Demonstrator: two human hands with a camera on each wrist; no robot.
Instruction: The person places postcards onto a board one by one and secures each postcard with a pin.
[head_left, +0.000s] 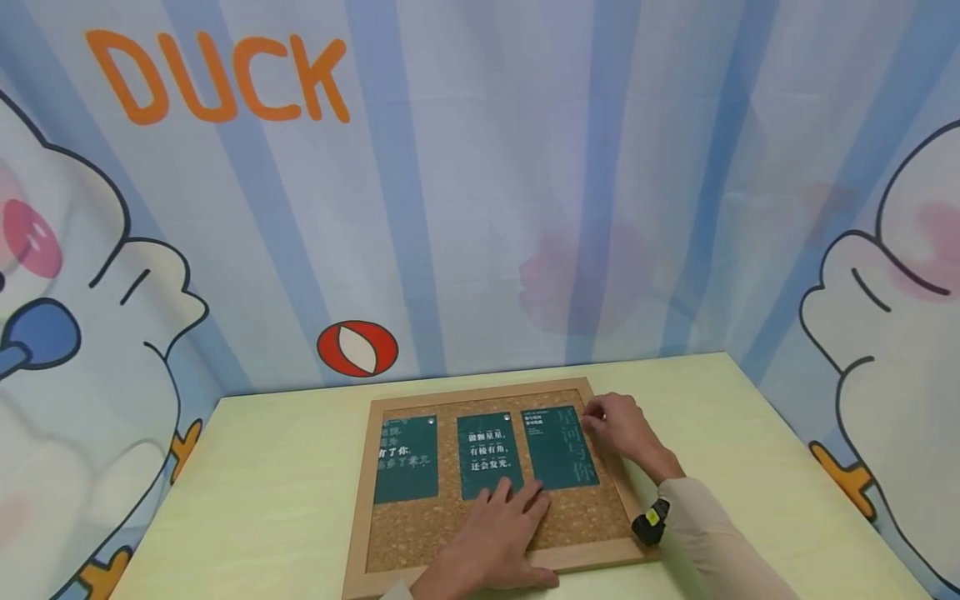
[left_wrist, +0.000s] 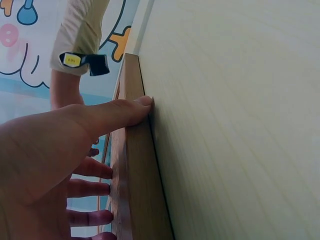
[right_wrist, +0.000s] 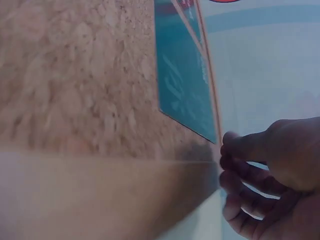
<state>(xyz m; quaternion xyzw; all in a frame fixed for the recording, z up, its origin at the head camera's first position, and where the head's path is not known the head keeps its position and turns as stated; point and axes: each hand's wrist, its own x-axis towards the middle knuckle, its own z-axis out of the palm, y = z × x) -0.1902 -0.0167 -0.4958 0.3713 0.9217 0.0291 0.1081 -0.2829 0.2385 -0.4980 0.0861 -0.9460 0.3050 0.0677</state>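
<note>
A wood-framed corkboard lies on the table with three dark green cards bearing white Chinese writing: a left card, a middle card and a right card. Fingers spread, my left hand rests on the board's lower part, fingertips about the lower edges of the middle and right cards. Its thumb lies on the near frame bar. At the right card's upper right corner, my right hand pinches with curled fingers; its fingertips hide what is between them. Small white spots mark the other two cards' upper right corners.
The pale yellow table extends around the board. Behind it hangs a blue-striped backdrop with cartoon ducks and orange lettering. A black wrist strap on the right wrist sits close to the frame's right edge.
</note>
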